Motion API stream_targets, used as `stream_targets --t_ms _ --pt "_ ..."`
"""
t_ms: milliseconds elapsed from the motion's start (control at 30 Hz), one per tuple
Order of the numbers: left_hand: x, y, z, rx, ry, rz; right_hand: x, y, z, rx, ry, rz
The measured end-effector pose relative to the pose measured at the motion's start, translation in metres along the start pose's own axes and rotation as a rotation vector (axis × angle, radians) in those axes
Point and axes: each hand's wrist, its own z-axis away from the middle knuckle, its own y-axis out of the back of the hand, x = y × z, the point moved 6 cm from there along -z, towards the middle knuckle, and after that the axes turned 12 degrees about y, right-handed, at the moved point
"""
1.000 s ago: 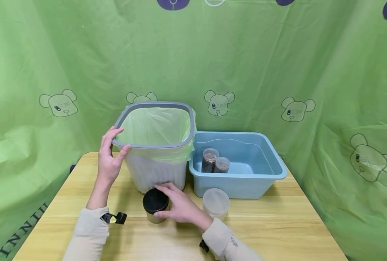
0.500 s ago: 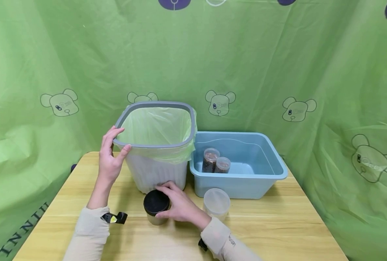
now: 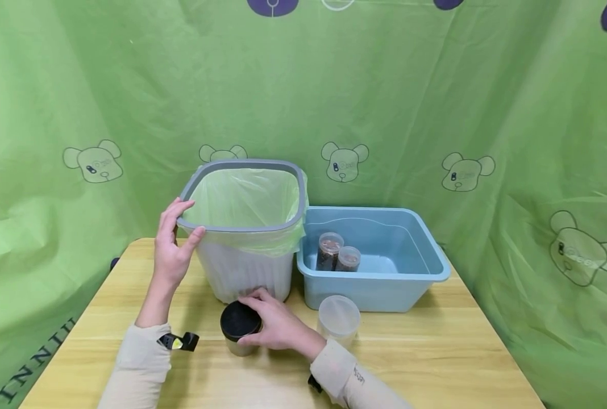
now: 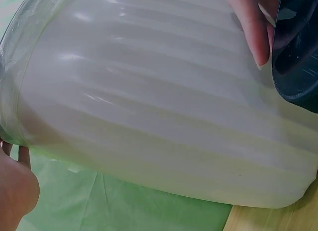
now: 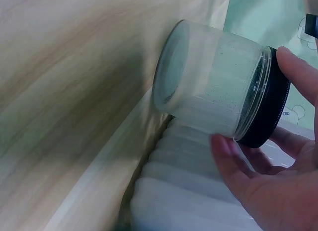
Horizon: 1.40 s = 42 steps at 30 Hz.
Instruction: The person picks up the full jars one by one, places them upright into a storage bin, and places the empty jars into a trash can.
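A clear jar with a black lid stands upright in front of the bin. My right hand holds it from the right near the lid, thumb on the near side and fingers on the far side. The jar looks see-through, with no contents visible. The white ribbed bin has a grey rim and a pale green liner bag. At the bin's left front corner, my left hand grips the rim, with the thumb in front and fingers on the left side. Its fingertips are partly hidden in the left wrist view.
Right of the bin stands a light blue tub. Inside it are two clear containers of dark brown pieces. A clear jar with a translucent lid stands before the tub, near my right wrist. Green cloth hangs behind the wooden table.
My right hand and the black-lidded jar have shifted slightly left and toward me. My left hand has stayed on the bin's rim.
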Motion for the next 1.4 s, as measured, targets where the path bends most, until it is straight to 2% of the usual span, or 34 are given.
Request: stream_targets --t_ms 167,267,500,733,933,1133,1400 --pt "0.001 0.000 0.002 -0.010 -0.019 0.016 -0.003 -0.002 0.003 -0.014 -0.001 -0.016" --pt "0.000 0.000 0.001 -0.009 -0.015 0.017 -0.006 0.001 0.005 0.005 0.013 -0.027" --pt "-0.002 0.001 0.001 -0.005 -0.008 0.008 -0.021 0.025 0.008 0.079 0.051 -0.066" --pt "-0.001 0.000 0.001 -0.007 -0.013 -0.003 -0.032 0.046 0.013 0.111 0.056 -0.109" --pt "-0.002 0.000 0.002 -0.006 -0.010 0.004 -0.042 0.069 0.019 0.170 0.083 -0.137" --pt "-0.001 -0.001 0.001 -0.004 -0.012 0.002 -0.049 0.100 0.025 0.284 0.151 -0.143" --pt "-0.003 0.000 0.000 -0.006 -0.016 -0.007 -0.055 0.139 0.033 0.390 0.178 -0.123"
